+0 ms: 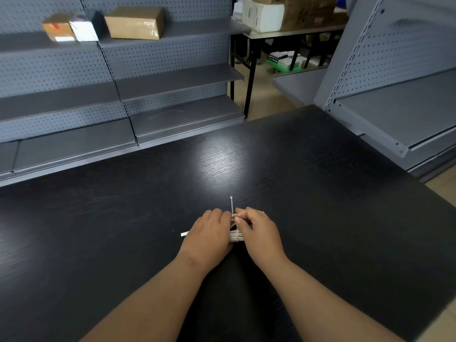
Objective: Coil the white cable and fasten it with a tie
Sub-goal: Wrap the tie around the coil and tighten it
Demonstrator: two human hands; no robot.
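This is looking like a shop. Grey pegboard shelving (167, 53) is lining it, holding cardboard boxes (134, 22).

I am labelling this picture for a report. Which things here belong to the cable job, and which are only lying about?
For the job: white cable, tie, left hand holding the cable, right hand pinching the tie, black table.

Lying about: cardboard boxes on the shelf, white box on the far table, packs under it.
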